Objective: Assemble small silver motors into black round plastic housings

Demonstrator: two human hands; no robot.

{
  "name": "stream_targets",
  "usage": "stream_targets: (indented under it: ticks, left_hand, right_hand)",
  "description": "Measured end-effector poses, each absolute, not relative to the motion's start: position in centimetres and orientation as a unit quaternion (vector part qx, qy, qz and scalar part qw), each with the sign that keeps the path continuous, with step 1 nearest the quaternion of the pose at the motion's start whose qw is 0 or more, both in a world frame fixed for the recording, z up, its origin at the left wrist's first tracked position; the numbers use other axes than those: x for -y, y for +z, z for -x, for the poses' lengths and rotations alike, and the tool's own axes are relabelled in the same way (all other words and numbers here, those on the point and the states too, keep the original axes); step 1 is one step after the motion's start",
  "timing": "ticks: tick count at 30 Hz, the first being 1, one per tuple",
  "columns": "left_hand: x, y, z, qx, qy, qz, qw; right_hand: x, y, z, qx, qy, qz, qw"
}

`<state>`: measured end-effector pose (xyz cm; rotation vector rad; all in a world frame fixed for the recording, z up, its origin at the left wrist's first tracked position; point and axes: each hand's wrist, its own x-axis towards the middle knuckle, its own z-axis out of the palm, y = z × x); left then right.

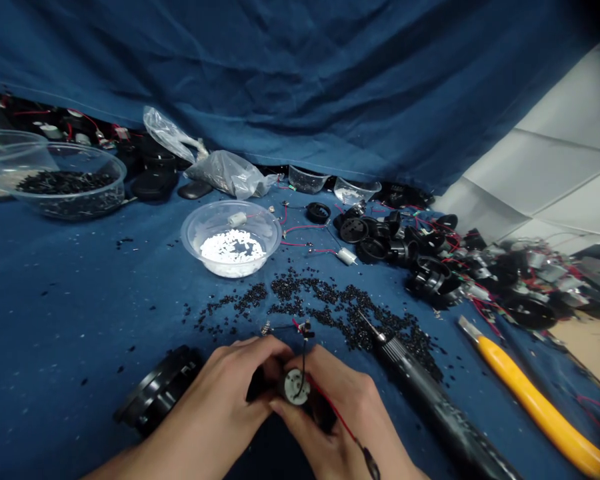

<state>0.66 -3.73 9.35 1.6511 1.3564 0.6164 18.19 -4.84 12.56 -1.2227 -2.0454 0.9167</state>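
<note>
Motor (297, 388): between both hands, low centre, end face turned up toward the camera.
Right hand (350, 393): narrow grip, thumb and fingers round the motor.
Left hand (240, 370): fingers curled in close against the motor's other side; inner fingers shaded, can't tell if it pinches or only steadies.
Wires: black wire (304, 357) runs from the end face up to a small switch (306, 329); red wire (336, 405) trails over the right hand. Spring (266, 327) lies ahead of the left hand.
Done, by the look: wiring on this motor seems joined.
Left, by the look: black housing (163, 390) sits apart by the left wrist; whether the motor is in a casing of its own is hidden.
Black bits (305, 293): maybe screws, loose on the blue cloth (80, 287).
Screwdriver (425, 393): lying right of the hands, unheld; yellow cutter (535, 400) beyond.
Other pieces: one wired motor (347, 256) lies by the bowl (190, 230) of white bits; parts pile (545, 273) at right looks mixed, too blurred to count finished ones.
</note>
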Motion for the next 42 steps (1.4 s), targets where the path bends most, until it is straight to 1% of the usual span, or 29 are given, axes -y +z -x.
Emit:
stream_targets:
  ticks: [2, 5, 11, 20, 27, 33, 39, 42]
  left_hand:
    - [3.7, 9.1, -0.7, -0.542, 0.255, -0.665, 0.447]
    - [3.7, 8.7, -0.6, -0.541, 0.260, -0.662, 0.450]
    - [3.8, 8.3, -0.7, -0.527, 0.285, -0.664, 0.448]
    - [3.6, 8.8, -0.7, -0.503, 0.320, -0.679, 0.428]
    - [3.6, 8.8, -0.8, -0.499, 0.323, -0.670, 0.445]
    - [3.4, 8.9, -0.9, -0.524, 0.291, -0.650, 0.467]
    - [3.4, 9.0, -0.9, -0.536, 0.272, -0.670, 0.437]
    - [3.4, 9.0, -0.9, -0.525, 0.275, -0.685, 0.424]
  right_hand:
    - [5.0, 12.4, -18.2, 0.764, 0.333, 0.454, 0.314]
    - [4.8, 11.6, -18.1, 0.756, 0.343, 0.454, 0.324]
    - [4.2, 10.8, -17.9, 0.754, 0.391, 0.455, 0.266]
    - [4.5, 9.8, -17.9, 0.761, 0.370, 0.446, 0.292]
    - [4.6, 9.3, -18.4, 0.762, 0.380, 0.440, 0.285]
    - [4.4, 9.1, -18.7, 0.723, 0.400, 0.485, 0.286]
    - [3.9, 8.9, -19.1, 0.712, 0.405, 0.503, 0.277]
    - [3.7, 8.9, -19.1, 0.695, 0.430, 0.500, 0.284]
